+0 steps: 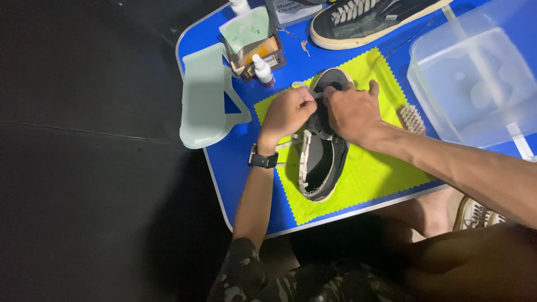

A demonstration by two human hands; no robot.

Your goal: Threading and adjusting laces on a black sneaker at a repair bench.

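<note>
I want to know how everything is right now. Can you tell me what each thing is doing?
Grey shoe: lying on its side on the yellow cloth.
Left hand: pinching the shoe's lace.
Right hand: gripping the shoe's top.
Other shoe: upright, laced.
Clear tub: open.
Brush: lying untouched.
Small bottle: upright, capped.

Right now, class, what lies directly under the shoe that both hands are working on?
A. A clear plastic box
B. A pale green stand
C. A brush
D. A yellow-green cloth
D: the shoe held by the left hand and right hand rests on the yellow-green cloth, while the box, stand and brush sit apart from it.
</note>
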